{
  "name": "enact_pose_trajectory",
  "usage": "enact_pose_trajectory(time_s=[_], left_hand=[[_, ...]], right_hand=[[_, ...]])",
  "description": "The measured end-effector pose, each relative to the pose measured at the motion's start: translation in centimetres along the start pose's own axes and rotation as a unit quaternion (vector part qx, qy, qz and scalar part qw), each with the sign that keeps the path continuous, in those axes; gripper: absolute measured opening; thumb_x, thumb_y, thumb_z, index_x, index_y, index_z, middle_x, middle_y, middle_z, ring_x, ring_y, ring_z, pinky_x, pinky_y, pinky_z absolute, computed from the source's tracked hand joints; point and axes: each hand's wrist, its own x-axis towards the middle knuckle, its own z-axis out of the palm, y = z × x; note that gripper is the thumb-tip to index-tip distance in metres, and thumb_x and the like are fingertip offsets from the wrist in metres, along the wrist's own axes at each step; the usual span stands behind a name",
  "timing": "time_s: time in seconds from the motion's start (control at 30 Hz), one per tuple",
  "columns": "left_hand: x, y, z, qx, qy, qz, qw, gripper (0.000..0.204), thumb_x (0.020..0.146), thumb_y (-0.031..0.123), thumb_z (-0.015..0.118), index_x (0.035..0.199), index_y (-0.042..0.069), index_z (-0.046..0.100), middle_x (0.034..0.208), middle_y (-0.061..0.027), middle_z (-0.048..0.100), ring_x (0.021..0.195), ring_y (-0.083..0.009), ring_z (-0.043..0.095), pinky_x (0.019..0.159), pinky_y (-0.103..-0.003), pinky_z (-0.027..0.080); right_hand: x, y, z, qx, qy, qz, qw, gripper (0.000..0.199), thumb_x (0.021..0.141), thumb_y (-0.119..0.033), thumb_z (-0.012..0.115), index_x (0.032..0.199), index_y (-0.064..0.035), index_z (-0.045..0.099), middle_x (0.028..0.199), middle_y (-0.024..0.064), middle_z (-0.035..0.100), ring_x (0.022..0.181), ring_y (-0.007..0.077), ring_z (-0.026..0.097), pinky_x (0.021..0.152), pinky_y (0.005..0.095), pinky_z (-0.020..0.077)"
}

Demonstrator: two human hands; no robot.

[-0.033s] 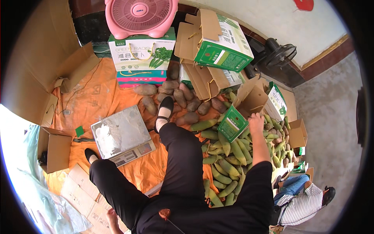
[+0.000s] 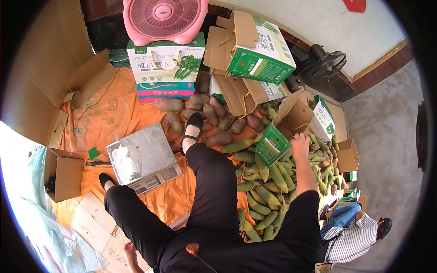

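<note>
My right hand (image 2: 300, 146) is at the near edge of an open green-and-white carton (image 2: 272, 144), its fingers closed on the cardboard edge. The carton leans among a heap of green radishes (image 2: 267, 195), its brown inside facing up. My left hand (image 2: 130, 253) hangs low beside my left thigh, above flattened cardboard (image 2: 98, 223). Its fingers are curled, and I see nothing in them. Between my feet and the left side lies a digital scale (image 2: 143, 154) with a worn metal plate; nothing rests on it.
Brown-skinned tubers (image 2: 218, 139) lie beyond my right foot. A pink fan (image 2: 164, 20) stands on stacked gift cartons (image 2: 166, 63); open cartons (image 2: 261, 63) and a black fan (image 2: 324, 61) are at the back right. Another person (image 2: 357, 234) sits at the far right. An orange sheet (image 2: 123, 104) covers the floor.
</note>
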Motion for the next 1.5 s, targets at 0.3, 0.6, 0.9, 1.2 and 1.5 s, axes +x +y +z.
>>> enact_pose_trajectory(time_s=[0.3, 0.6, 0.9, 1.2, 1.5], left_hand=[[2.3, 12.7, -5.5, -0.192, 0.122, 0.219, 0.949, 0.023, 0.094, 0.02, 0.056, 0.112, 0.007, 0.063, 0.093, -0.0013, 0.065, 0.078, -0.0081, 0.059, 0.061, -0.023, 0.043], [-3.8, 25.3, -7.2, -0.266, 0.125, 0.362, 0.885, 0.022, 0.095, 0.018, 0.056, 0.112, 0.006, 0.064, 0.095, -0.0023, 0.067, 0.086, -0.01, 0.062, 0.073, -0.024, 0.047], [-7.9, 27.4, -7.0, -0.275, 0.064, 0.398, 0.873, 0.017, 0.094, 0.008, 0.056, 0.107, 0.002, 0.064, 0.095, -0.0024, 0.066, 0.089, -0.0102, 0.061, 0.079, -0.024, 0.047], [-10.7, 30.0, -6.7, -0.27, 0.061, 0.458, 0.845, 0.016, 0.091, -0.003, 0.054, 0.104, -0.003, 0.063, 0.093, -0.0052, 0.062, 0.091, -0.0125, 0.06, 0.083, -0.025, 0.047], [-10.4, 30.7, -4.8, -0.268, 0.022, 0.45, 0.852, 0.018, 0.09, -0.005, 0.054, 0.105, -0.002, 0.064, 0.096, -0.0056, 0.063, 0.094, -0.0122, 0.06, 0.084, -0.024, 0.047]], right_hand=[[-6.1, -0.7, -4.7, 0.177, 0.13, 0.077, 0.973, 0.012, 0.062, -0.009, 0.074, 0.07, -0.0081, 0.065, 0.082, 0.0031, 0.057, 0.095, 0.0236, 0.053, 0.094, 0.0469, 0.0359], [-4.4, -5.6, -12.9, 0.495, 0.17, 0.08, 0.848, 0.03, 0.07, 0.001, 0.07, 0.099, -0.0021, 0.062, 0.094, 0.0122, 0.059, 0.088, 0.0329, 0.059, 0.076, 0.0356, 0.0469], [-1.0, -11.5, -21.8, 0.534, 0.173, -0.034, 0.827, 0.018, 0.077, -0.003, 0.067, 0.092, -0.0003, 0.058, 0.08, 0.0171, 0.059, 0.074, 0.0366, 0.059, 0.065, 0.0356, 0.0474], [3.4, -25.2, -35.0, 0.459, 0.211, -0.313, 0.804, 0.013, 0.081, -0.014, 0.063, 0.079, -0.0044, 0.053, 0.073, 0.0143, 0.06, 0.072, 0.0347, 0.061, 0.062, 0.0443, 0.0483], [1.5, -45.7, -35.8, 0.391, 0.117, -0.466, 0.785, 0.007, 0.082, -0.012, 0.053, 0.084, -0.0101, 0.059, 0.075, 0.0106, 0.067, 0.074, 0.0276, 0.068, 0.062, 0.0407, 0.0524]])
